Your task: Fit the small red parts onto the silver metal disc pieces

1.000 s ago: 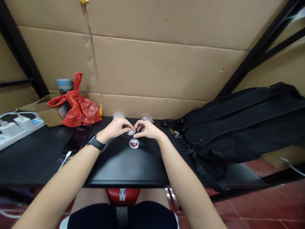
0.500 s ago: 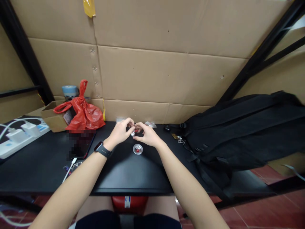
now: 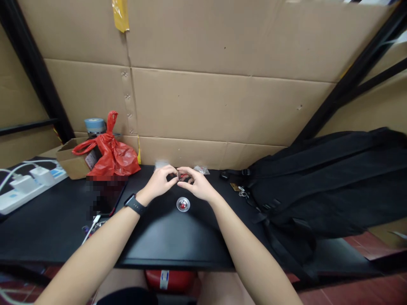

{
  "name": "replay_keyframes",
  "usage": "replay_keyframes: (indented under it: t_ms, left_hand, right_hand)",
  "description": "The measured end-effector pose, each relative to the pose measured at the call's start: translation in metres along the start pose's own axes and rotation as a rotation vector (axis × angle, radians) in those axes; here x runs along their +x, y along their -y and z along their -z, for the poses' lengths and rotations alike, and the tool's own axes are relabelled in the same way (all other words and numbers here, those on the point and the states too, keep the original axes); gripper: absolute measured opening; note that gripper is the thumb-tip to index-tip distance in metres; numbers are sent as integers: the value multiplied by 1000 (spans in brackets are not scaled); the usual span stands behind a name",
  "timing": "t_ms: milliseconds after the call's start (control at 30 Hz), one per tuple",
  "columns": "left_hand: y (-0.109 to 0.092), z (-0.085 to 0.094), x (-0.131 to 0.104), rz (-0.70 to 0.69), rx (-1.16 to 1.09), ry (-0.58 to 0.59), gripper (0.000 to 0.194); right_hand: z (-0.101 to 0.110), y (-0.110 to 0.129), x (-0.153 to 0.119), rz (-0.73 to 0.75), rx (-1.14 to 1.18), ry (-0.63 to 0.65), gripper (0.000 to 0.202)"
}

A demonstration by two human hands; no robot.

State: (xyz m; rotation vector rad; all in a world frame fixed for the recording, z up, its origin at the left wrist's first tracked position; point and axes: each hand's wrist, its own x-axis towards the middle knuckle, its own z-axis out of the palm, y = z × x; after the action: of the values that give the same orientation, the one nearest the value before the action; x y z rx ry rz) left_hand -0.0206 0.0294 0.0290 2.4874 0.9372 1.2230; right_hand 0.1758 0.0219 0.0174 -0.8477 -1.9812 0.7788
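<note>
At a black, smooth-topped desk (image 3: 173, 243), a person's bare hands met just beyond a clear, round, shallow dish with a red centre (image 3: 183, 205). The left hand (image 3: 163, 182), below a dark-strapped wristwatch (image 3: 135, 204), and the right hand (image 3: 199, 185) gripped a small clear-and-red piece (image 3: 178, 177) between curled fingertips, apparently to steady it from both sides; its exact shape could not be told behind the fingers. The dish lay flat and untouched, near enough, it seemed, to stay within easy reach. Beyond it, by the tan cardboard wall (image 3: 190, 106), lay crumpled clear plastic (image 3: 202, 170). A knotted red plastic bag (image 3: 119, 157) sat well to the dish's left, and a black fabric backpack (image 3: 333, 186) well to its right, both leaving the hands elbow room.
</note>
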Motion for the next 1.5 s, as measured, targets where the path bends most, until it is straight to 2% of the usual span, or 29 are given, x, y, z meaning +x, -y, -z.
replay_keyframes:
  t_ms: [100,233,367,467,633,767,900,967,1033,1100,1200,1333,1500]
  left_hand:
    - [4,8,1,-11,78,43,12]
    - [20,30,0,-6,291,176,14]
    - [36,44,-3,40,339,327,12]
    - [43,46,-4,87,344,362,10]
    - [48,47,-5,148,349,390,13]
    - [45,47,-4,159,350,424,14]
    - [37,46,-2,123,332,396,17]
    - [31,43,-1,94,299,388,18]
    - [25,35,-1,46,245,435,18]
    - [16,22,-2,-11,177,514,20]
    - [1,-2,-5,-60,140,571,17]
    - [-13,-27,-11,-22,191,541,12]
    - [-15,-34,-15,-16,243,504,14]
  right_hand:
    - [6,-1,-1,10,-48,0,45]
    - [32,-6,-6,-28,-293,-54,42]
    - [64,-19,-14,-229,-602,-66,37]
    - [77,-31,-20,-379,-684,16,31]
    - [79,-45,-22,-519,-642,147,38]
    - [77,-49,-20,-544,-605,194,44]
    - [78,-51,-20,-543,-596,205,46]
    - [78,-52,-20,-532,-604,206,45]
    - [77,-53,-21,-520,-612,201,45]
    - [76,-54,-21,-497,-618,172,46]
    - [73,-53,-20,-417,-639,86,43]
    - [66,-49,-17,-304,-651,9,35]
    - [55,-41,-15,-188,-541,-11,30]
